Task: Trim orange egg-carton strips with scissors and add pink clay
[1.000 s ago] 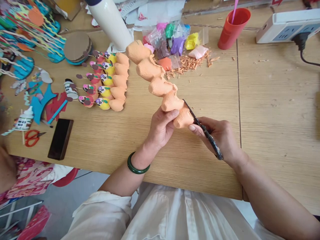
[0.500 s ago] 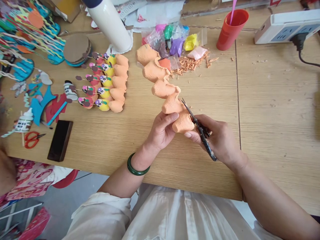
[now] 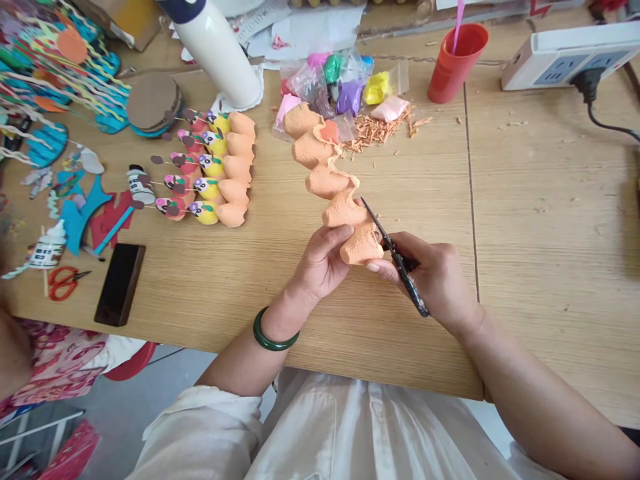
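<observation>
Carton strip (image 3: 329, 181), rough and five-humped, slants to eleven o'clock over the desk (image 3: 530, 267); my left grip (image 3: 323, 261) pinches its six-o'clock end, my right grip (image 3: 436, 277) clasps black scissors (image 3: 399, 262). Thin orange slivers (image 3: 375, 131) lie at one o'clock.

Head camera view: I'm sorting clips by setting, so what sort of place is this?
Probably a craft room or workshop: black scissors at a strip of orange cups, small bags of brightly coloured material, and rows of red and yellow decorated cups.
</observation>
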`<state>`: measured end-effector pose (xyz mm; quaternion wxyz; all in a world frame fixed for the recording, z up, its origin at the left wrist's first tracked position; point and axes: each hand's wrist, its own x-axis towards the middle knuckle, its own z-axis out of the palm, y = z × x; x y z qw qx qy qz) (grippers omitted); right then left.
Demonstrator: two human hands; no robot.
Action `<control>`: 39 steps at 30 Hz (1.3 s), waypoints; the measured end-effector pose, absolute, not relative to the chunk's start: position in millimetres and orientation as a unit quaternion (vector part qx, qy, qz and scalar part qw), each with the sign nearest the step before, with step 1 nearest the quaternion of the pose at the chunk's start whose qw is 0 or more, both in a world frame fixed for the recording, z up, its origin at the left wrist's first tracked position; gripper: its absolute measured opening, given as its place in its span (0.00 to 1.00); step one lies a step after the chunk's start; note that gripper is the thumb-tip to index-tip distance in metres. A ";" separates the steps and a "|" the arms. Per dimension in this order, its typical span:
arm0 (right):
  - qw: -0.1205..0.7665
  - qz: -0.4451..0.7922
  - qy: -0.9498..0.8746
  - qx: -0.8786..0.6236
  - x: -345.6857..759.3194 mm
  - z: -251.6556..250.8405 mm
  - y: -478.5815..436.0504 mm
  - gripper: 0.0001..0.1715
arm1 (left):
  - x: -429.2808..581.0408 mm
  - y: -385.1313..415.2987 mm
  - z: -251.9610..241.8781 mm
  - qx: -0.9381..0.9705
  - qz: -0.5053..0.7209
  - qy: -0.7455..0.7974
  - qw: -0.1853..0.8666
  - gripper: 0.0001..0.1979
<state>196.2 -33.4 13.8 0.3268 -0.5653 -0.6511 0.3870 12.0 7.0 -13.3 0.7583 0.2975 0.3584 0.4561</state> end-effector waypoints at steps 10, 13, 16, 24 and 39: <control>0.334 0.525 -0.557 -0.551 207.4 24.6 -20.8 0.34 | 10.6 14.2 -12.3 0.377 0.548 0.407 0.626 0.23; 0.305 0.535 -0.569 -0.545 209.7 27.1 -20.5 0.32 | 8.1 16.3 -11.7 0.385 0.539 0.415 0.624 0.23; 0.267 0.567 -0.582 -0.517 213.7 30.1 -22.1 0.31 | 4.6 19.3 -10.4 0.389 0.533 0.427 0.619 0.21; 0.225 0.617 -0.587 -0.473 221.8 27.9 -24.5 0.30 | -4.5 25.5 -8.9 0.398 0.515 0.421 0.631 0.25; 0.230 0.604 -0.584 -0.491 218.2 36.1 -22.6 0.27 | -10.2 28.8 -4.6 0.425 0.527 0.412 0.610 0.25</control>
